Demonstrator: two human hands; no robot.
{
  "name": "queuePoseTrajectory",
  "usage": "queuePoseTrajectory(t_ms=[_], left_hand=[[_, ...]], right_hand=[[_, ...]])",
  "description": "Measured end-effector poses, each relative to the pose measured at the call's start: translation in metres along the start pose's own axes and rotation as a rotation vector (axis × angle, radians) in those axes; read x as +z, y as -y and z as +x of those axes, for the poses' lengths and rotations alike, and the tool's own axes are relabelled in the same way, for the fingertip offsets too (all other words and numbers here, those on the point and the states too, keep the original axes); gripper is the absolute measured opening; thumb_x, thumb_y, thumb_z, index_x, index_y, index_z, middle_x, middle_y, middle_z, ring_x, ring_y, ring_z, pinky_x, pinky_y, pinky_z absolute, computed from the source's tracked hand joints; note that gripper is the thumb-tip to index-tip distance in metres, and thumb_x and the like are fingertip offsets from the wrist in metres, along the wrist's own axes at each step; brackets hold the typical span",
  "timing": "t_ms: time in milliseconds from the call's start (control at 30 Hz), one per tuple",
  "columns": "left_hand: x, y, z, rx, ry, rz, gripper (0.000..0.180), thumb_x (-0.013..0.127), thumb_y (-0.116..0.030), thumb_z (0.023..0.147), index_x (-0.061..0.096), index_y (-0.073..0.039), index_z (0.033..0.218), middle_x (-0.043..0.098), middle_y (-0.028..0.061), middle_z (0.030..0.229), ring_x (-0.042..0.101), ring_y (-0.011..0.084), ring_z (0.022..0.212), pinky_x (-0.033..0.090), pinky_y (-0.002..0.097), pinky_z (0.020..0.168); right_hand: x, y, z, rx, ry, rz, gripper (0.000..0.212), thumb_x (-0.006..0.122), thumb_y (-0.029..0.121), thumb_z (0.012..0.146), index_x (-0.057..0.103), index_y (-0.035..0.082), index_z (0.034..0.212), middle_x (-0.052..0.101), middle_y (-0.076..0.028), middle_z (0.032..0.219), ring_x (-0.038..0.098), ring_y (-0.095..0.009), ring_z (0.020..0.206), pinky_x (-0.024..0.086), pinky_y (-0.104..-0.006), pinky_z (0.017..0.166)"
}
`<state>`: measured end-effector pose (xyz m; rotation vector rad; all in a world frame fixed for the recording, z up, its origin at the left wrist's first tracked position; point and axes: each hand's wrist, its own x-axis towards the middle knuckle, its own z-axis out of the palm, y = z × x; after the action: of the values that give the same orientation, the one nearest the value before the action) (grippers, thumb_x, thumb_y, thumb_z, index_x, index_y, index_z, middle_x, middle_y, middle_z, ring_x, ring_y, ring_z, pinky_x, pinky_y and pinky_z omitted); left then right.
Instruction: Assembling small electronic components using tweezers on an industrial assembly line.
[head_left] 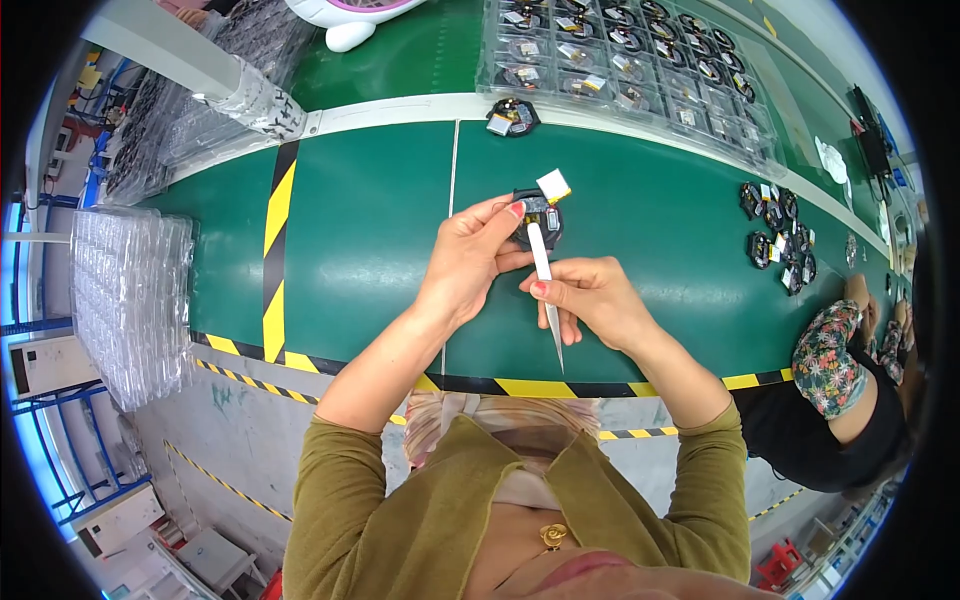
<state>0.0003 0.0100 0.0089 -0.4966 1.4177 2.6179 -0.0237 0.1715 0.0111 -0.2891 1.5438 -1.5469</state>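
Module [552, 226] over the bench [350, 230], one o'clock from centre: left hand [475, 245] fingers pinch its rim; right hand [588, 293] fingers pinch the tweezers [545, 275], broad end seemingly on it. Best press lightly, sparing the battery [553, 184] at twelve.

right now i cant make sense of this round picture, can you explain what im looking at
It comes from a fisheye camera on a person's head, looking down, so straight edges bend. There is no robot, only two bare hands. The left hand holds a round black device with a white square piece at its upper edge. The right hand holds a pale tapered tool, point toward the person. On the green table, similar black devices lie at right.
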Motion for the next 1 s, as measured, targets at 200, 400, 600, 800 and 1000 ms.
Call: queuePoseTrajectory(t_ms=[200, 400, 600, 800, 1000], left_hand=[[-0.004, 0.005, -0.001, -0.019, 0.083, 0.052, 0.031, 0.044, -0.023, 0.091, 0.055, 0.003, 0.103, 0.061, 0.0104, 0.091, 0.061, 0.0159, 0.077, 0.052, 0.0278, 0.070], [-0.004, 0.013, 0.004, 0.096, -0.011, 0.121, 0.028, 0.044, -0.020, 0.091, 0.055, 0.004, 0.101, 0.061, 0.0105, 0.089, 0.061, 0.0150, 0.076, 0.052, 0.0265, 0.068], [-0.015, 0.009, 0.013, 0.049, -0.011, 0.586, 0.026, 0.048, -0.019, 0.089, 0.057, -0.002, 0.107, 0.062, 0.0036, 0.088, 0.059, 0.0101, 0.079, 0.050, 0.0239, 0.070], [-0.018, -0.036, 0.018, 0.526, -0.122, 1.040, 0.019, 0.048, -0.012, 0.086, 0.058, -0.002, 0.098, 0.060, 0.0152, 0.088, 0.061, 0.0221, 0.073, 0.048, 0.0330, 0.063], [-0.010, -0.049, 0.082, 0.512, -0.371, 1.724, 0.043, 0.057, -0.041, 0.078, 0.060, 0.001, 0.085, 0.059, 0.0180, 0.090, 0.059, 0.0330, 0.081, 0.047, 0.0409, 0.067]], right_hand=[[0.000, -0.004, 0.001, -0.030, -0.027, -0.018, 0.023, 0.055, 0.019, 0.085, 0.061, -0.003, 0.089, 0.057, -0.006, 0.059, 0.048, -0.007, 0.038, 0.034, -0.0180, 0.034], [-0.004, -0.004, 0.007, -0.095, -0.143, -0.232, 0.020, 0.055, 0.018, 0.085, 0.062, 0.000, 0.082, 0.057, -0.002, 0.059, 0.049, -0.006, 0.044, 0.036, -0.0209, 0.038], [-0.002, -0.012, 0.002, -0.686, -0.592, -1.128, 0.022, 0.058, 0.012, 0.077, 0.051, 0.007, 0.098, 0.059, -0.013, 0.070, 0.058, -0.027, 0.054, 0.045, -0.0380, 0.048], [-0.062, -0.014, -0.023, -0.439, -0.769, -1.476, 0.021, 0.060, 0.020, 0.077, 0.054, 0.009, 0.094, 0.060, -0.013, 0.071, 0.060, -0.026, 0.055, 0.047, -0.0355, 0.045], [-0.065, 0.002, -0.022, -0.479, -0.833, -1.190, 0.022, 0.059, 0.024, 0.079, 0.058, 0.009, 0.095, 0.061, -0.013, 0.077, 0.060, -0.030, 0.066, 0.047, -0.0391, 0.056]])
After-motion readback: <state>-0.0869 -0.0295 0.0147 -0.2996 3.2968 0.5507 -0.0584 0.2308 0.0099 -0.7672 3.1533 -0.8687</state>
